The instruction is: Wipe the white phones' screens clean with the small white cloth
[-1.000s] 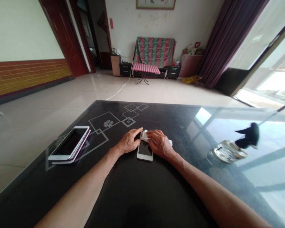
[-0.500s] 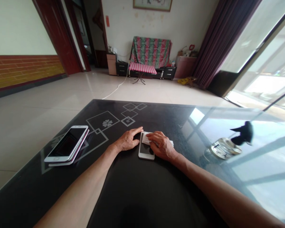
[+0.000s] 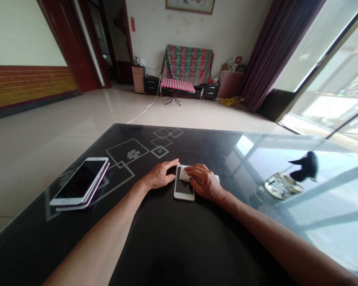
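A white smartphone with a dark screen lies flat on the black table, in front of me. Along its left edge rests my left hand, the index finger stretched to the top corner and the thumb beside the edge, apart from each other. My right hand presses a folded white tissue onto the upper part of the screen, fingers closed over it. Some of the tissue sticks out to the right behind the knuckles. The palm hides part of the phone's right side.
At the left of the glossy table lies a stack of phones, a white one on top. A clear spray bottle with a black trigger head is at the right. Beyond stand a small striped table and a cloth-covered object.
The right hand and tissue have shifted very slightly on the screen. The left hand and the phone are nearly where they were; the view has tilted a little.
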A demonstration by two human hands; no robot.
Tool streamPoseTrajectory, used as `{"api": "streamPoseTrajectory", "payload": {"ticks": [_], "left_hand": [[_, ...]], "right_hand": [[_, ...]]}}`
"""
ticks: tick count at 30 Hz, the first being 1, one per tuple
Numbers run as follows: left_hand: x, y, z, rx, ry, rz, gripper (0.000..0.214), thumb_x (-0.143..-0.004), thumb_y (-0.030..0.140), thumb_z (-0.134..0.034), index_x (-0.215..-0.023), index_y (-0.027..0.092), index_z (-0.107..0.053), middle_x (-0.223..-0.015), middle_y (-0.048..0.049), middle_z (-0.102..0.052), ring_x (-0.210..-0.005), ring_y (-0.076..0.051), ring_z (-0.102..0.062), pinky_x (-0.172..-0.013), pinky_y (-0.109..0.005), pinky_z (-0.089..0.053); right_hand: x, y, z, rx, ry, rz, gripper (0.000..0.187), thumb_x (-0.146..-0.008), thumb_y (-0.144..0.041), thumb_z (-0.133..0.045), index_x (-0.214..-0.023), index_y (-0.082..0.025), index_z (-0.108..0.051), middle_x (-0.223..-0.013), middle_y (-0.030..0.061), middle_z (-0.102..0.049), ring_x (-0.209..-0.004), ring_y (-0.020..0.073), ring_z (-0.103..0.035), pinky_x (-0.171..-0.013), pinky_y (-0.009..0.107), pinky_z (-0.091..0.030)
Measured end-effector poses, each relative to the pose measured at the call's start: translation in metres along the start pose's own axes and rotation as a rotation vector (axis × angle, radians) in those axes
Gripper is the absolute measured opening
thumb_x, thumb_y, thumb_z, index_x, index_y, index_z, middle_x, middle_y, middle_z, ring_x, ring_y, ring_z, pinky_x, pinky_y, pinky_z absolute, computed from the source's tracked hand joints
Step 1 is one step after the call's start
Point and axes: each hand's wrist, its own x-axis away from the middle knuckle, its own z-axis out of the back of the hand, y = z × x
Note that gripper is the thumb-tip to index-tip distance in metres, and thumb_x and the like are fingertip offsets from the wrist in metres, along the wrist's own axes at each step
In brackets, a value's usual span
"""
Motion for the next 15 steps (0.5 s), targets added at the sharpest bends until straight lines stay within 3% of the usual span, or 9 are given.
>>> {"api": "streamPoseTrajectory", "payload": {"ticks": [7, 15], "left_hand": [[0.000, 0.000, -0.001, 0.003, 0.015, 0.017, 0.066, -0.074, 0.021, -0.057, -0.138, 0.017, -0.044, -0.136, -0.0056, -0.054, -0.130, -0.022, -0.046, -0.115, -0.038, -0.031], [0.001, 0.003, 0.001, 0.026, 0.008, 0.017, 0.067, -0.074, 0.020, -0.059, -0.138, 0.017, -0.044, -0.136, -0.0074, -0.054, -0.129, -0.022, -0.047, -0.114, -0.039, -0.031]], "right_hand": [[-0.011, 0.012, -0.006, 0.034, 0.013, -0.014, 0.024, -0.080, -0.008, -0.050, -0.093, -0.020, -0.067, -0.106, 0.0068, -0.070, -0.093, 0.0211, -0.061, -0.087, 0.039, -0.050], [-0.001, -0.019, 0.003, -0.044, -0.063, 0.023, 0.025, -0.066, -0.004, -0.051, -0.082, -0.019, -0.062, -0.098, 0.0065, -0.068, -0.088, 0.0204, -0.059, -0.083, 0.037, -0.050]]}}
